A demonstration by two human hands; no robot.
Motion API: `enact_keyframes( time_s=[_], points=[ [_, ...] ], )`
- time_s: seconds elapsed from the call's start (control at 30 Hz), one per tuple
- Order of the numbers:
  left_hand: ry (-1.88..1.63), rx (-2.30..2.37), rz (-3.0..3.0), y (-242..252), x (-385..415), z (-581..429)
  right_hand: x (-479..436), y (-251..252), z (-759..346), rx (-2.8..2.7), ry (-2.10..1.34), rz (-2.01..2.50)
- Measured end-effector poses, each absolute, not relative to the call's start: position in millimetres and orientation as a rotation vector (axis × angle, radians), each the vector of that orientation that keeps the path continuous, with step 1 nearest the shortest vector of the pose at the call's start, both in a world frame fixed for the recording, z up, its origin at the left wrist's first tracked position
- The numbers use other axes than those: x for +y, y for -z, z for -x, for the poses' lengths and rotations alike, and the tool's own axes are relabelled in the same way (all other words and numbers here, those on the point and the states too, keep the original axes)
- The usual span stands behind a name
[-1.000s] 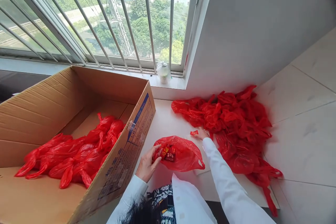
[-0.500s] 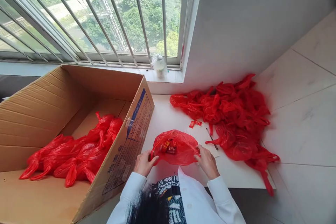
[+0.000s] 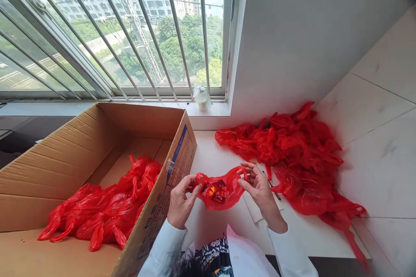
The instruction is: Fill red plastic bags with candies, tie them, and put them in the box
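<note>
A thin red plastic bag (image 3: 232,199) is stretched between my two hands above the white table. My left hand (image 3: 182,199) pinches its left handle, thumb pressed against the fingers. On the other side my right hand (image 3: 260,188) grips the right handle between thumb and fingers. Inside the bag lie several small wrapped packets (image 3: 217,191), red and dark with a bit of gold, seen through the open top. Left of my hands, a large cardboard box (image 3: 182,156) holds several filled red bags (image 3: 110,207) with knotted tops.
A heap of red plastic bags (image 3: 292,151) covers the right of the white table (image 3: 204,151) by the wall. A pen and a pale pad (image 3: 253,207) lie near my right hand. On the sill under the barred window stands a jar in a clear bag (image 3: 202,98).
My hands have lifted the bag and drawn its handles up, so its mouth is narrower. The small red packets on the table are no longer visible. The view has tilted up.
</note>
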State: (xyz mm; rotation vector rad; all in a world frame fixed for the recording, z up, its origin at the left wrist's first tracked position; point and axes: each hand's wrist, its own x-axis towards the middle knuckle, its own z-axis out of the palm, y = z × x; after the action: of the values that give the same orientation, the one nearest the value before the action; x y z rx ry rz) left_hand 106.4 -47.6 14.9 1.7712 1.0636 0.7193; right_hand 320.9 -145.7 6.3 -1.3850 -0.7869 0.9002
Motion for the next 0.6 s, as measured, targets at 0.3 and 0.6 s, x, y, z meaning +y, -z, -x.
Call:
enact_keyframes(
  time_s=[0.3,0.6],
  points=[
    [-0.364,1.239,-1.814,40.3,-68.7,-79.0,-177.4,50.6,-313.1,-1.132,-0.641,1.965],
    [-0.326,1.153,-1.837,36.6,-60.1,-85.4,-117.3,105.6,-409.8,-0.831,-0.549,2.407]
  ],
)
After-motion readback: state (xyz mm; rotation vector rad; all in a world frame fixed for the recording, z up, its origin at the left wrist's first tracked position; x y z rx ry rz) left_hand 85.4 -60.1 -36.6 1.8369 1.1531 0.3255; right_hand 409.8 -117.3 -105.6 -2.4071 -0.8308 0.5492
